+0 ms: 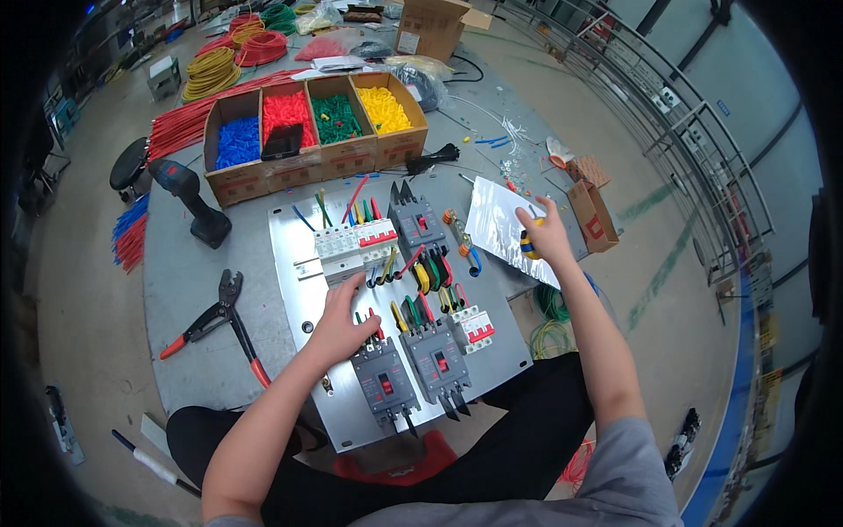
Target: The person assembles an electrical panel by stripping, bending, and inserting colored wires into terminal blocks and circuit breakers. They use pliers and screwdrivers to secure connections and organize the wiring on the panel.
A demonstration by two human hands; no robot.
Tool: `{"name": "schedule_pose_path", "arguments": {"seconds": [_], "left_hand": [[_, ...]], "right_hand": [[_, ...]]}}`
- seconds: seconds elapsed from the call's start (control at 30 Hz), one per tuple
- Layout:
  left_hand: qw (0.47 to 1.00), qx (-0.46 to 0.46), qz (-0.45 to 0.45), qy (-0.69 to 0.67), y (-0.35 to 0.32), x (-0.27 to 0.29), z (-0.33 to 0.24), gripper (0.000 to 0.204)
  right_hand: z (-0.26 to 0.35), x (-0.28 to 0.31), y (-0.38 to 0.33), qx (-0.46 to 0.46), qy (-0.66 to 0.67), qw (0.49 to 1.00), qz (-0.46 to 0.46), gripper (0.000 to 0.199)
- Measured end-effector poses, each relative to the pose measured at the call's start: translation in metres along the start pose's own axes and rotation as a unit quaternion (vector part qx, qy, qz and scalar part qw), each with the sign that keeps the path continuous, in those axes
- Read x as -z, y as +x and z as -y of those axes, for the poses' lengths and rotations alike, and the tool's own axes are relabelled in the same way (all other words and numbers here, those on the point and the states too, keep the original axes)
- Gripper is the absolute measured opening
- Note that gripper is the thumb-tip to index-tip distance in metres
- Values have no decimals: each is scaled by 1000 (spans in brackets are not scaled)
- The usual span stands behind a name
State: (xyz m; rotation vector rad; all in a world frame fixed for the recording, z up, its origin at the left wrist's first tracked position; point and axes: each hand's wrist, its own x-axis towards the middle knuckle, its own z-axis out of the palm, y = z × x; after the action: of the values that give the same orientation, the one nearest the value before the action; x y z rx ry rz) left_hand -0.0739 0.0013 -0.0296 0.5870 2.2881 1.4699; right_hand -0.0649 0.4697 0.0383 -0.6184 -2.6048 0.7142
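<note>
My left hand (341, 323) rests over a metal mounting plate (294, 233), fingers stretched and apart. Its thumb is by the short wires above the lower-left grey circuit breaker (384, 384). The fingertips reach toward wires below the white row of breakers (356, 246). My right hand (550, 237) is closed around a screwdriver (528, 244) with a yellow and dark handle, held over a silvery sheet (502, 220). More grey breakers (436, 360) (416, 224) and a small white breaker (474, 328) sit on the plate, with coloured wires between them.
Cardboard bins (316, 171) of blue, red, green and yellow caps stand behind the plate. A cordless drill (195, 206) and a crimping tool (224, 321) lie to the left. Wire coils (211, 75) are farther back. An open small box (592, 215) sits at the right edge.
</note>
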Motion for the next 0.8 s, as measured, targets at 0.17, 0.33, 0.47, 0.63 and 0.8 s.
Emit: {"name": "schedule_pose_path", "arguments": {"seconds": [0.17, 0.33, 0.47, 0.63, 0.8], "left_hand": [[999, 6, 31, 18, 15, 8, 5, 76], [999, -16, 31, 22, 19, 6, 6, 71], [999, -37, 10, 27, 12, 7, 16, 69], [997, -77, -15, 26, 12, 0, 17, 66], [995, -90, -9, 34, 13, 1, 17, 65]], "right_hand": [[-3, -42, 8, 48, -44, 995, 74, 61], [6, -69, 21, 122, -152, 975, -106, 46], [73, -59, 8, 254, -122, 950, -137, 42], [180, -52, -83, 474, -41, 877, 67, 39], [210, -70, -121, 497, -30, 862, 97, 23]]}}
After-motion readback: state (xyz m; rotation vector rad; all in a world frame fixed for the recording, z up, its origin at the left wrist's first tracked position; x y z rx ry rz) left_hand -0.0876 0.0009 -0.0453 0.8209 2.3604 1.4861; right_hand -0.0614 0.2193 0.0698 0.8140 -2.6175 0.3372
